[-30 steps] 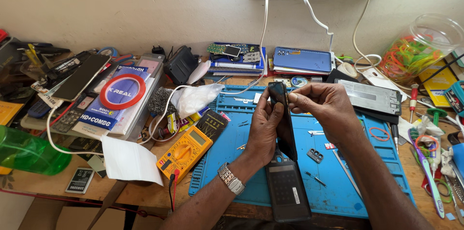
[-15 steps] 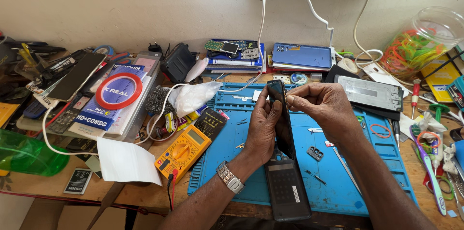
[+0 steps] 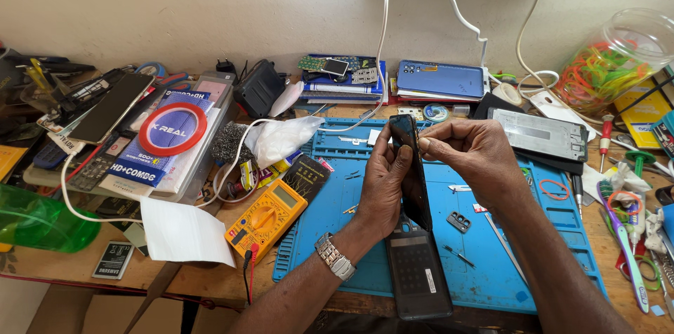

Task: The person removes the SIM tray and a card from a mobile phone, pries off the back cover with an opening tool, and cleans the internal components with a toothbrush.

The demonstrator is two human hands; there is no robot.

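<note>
My left hand (image 3: 382, 183) grips a black smartphone (image 3: 414, 179) held upright on edge above the blue repair mat (image 3: 533, 264), thumb near its top. My right hand (image 3: 474, 155) pinches the phone's upper edge with its fingertips. A metal watch sits on my left wrist. Below the hands another dark flat phone or panel (image 3: 418, 274) lies on the mat near the front edge. A small black camera bracket (image 3: 458, 221) and a few loose screws and thin metal bits lie on the mat to the right.
A yellow multimeter (image 3: 267, 218) sits left of the mat, beside white paper (image 3: 184, 232) and a green bottle (image 3: 35, 222). Boxes and phones fill the left side. A blue phone (image 3: 441, 78), a silver panel (image 3: 539, 134), a jar of rubber bands (image 3: 611, 60) and tools stand right.
The view has shifted a little. My hands keep hold of the phone in nearly the same place, with the right fingers still at its top edge.
</note>
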